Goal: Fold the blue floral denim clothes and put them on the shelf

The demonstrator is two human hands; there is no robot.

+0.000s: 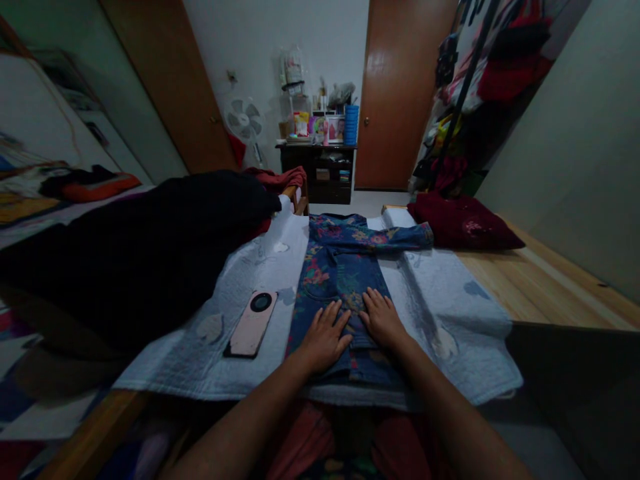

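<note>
A blue floral denim garment (320,273) lies spread on a light quilted cloth (440,287), with one sleeve laid across its far end toward the right. My left hand (327,337) rests flat on the near left part of the garment, fingers stretched out. On its near right part lies my right hand (381,317), also flat with fingers apart. Neither hand grips the fabric. Left of the garment, a pink phone (254,323) with a round dark camera ring lies back up on the cloth.
A large dark cloth heap (150,247) covers the left side. At the far right sits a maroon cushion (465,223) on a wooden surface (560,287). Further back stand a white fan (245,120), a dark cabinet (317,173) with items on top, and a brown door (395,100).
</note>
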